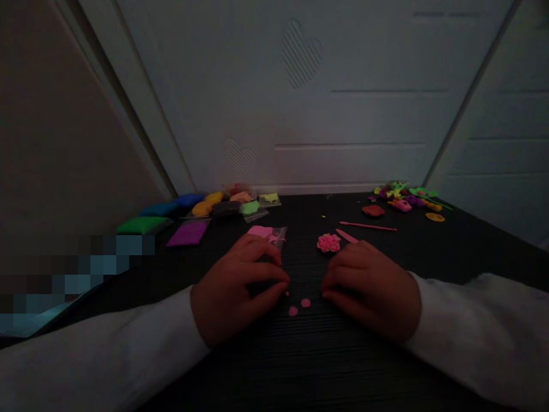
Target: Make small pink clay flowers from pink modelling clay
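My left hand (246, 289) is closed, thumb and forefinger pinched together on a tiny bit of pink modelling clay (287, 293) that shows at the fingertips. Facing it, my right hand (373, 289) has its fingers pressed together; whatever may be between them is hidden. On the dark table between the hands lie two flat pink clay discs (293, 311). A pink clay flower (329, 243) with ruffled petals sits just beyond my right hand, beside a pink clay knife (346, 236) partly covered by that hand. Behind my left hand is an open bag of pink clay (261, 232).
Several coloured clay packs, including a purple pack (187, 233) and a green pack (143, 224), line the back left. A thin pink tool (368, 226) lies behind the flower. Colourful clay pieces (401, 204) are heaped back right. A white panel (343, 114) rises behind.
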The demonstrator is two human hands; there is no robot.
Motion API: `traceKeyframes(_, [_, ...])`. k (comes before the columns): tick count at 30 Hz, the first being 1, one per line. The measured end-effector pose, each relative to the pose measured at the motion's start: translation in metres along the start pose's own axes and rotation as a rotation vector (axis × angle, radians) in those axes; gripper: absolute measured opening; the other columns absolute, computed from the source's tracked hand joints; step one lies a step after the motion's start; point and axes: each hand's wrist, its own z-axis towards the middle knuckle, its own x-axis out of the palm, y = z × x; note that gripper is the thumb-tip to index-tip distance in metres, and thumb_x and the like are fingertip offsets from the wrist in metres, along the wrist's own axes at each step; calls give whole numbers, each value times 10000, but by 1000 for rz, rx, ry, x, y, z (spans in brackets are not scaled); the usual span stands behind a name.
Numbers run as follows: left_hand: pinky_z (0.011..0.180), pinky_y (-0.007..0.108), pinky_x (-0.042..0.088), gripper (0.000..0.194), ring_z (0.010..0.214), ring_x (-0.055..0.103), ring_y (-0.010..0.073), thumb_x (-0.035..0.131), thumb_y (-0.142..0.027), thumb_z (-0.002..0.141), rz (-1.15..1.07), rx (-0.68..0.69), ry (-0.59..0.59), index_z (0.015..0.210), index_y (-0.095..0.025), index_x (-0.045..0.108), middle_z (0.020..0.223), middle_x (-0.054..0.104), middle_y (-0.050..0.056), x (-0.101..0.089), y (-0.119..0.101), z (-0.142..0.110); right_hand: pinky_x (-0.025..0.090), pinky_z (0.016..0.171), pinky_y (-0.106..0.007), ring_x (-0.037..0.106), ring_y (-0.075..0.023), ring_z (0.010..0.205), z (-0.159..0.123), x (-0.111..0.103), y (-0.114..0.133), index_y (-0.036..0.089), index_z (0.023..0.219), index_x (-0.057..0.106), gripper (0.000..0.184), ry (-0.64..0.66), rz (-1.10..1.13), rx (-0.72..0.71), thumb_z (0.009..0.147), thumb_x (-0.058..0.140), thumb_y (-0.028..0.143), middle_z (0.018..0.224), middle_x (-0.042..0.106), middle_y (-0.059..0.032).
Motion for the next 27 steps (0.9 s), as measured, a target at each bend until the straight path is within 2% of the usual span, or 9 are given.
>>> traceKeyframes(3, [774, 346, 373, 140, 863, 445, 174, 515, -167, 714, -15, 11, 31, 753, -197, 646, 838, 519, 32, 2, 2, -2, 305, 665, -337, 468, -166, 759, -5, 3, -2, 199, 826, 607, 144, 63, 10, 29, 760, 481, 221, 788, 569, -24])
traceKeyframes(9, [747, 324, 397, 154, 852, 446, 170, 517, -134, 705, -58, -20, 21, 718, -227, 639, 816, 524, 19, 7, -1, -6, 319, 644, -325, 464, -154, 742, -13, 5, 9, 228, 840, 606, 149, 48, 11, 71, 714, 527, 220, 832, 566, -9])
traceKeyframes(14, [716, 285, 426, 173, 831, 457, 150, 513, -125, 703, -59, -34, 76, 721, -257, 623, 818, 526, -5, 8, 2, -6, 336, 555, -290, 476, -141, 688, -17, 9, 8, 254, 795, 600, 134, -109, -74, 59, 687, 530, 218, 766, 580, 24])
traceKeyframes(18, [705, 267, 432, 157, 837, 457, 145, 512, -135, 709, -56, -51, 102, 729, -252, 615, 837, 525, -7, 7, 5, -6, 350, 538, -292, 477, -136, 652, -18, 6, 8, 220, 663, 593, 62, -156, -49, 33, 671, 533, 204, 725, 580, 15])
traceKeyframes(22, [722, 276, 428, 143, 845, 457, 147, 506, -151, 719, -64, -62, 96, 730, -242, 615, 844, 526, -1, 6, 4, -6, 376, 551, -297, 483, -142, 663, -17, 5, 10, 240, 750, 614, 115, -107, -27, 24, 669, 550, 191, 760, 589, 11])
traceKeyframes(27, [711, 276, 423, 135, 834, 464, 149, 495, -160, 734, -81, -79, 124, 728, -215, 619, 825, 531, 11, 4, 0, -5, 390, 590, -305, 484, -147, 711, -17, 5, 12, 262, 855, 596, 190, -94, 26, 114, 705, 516, 179, 816, 566, 9])
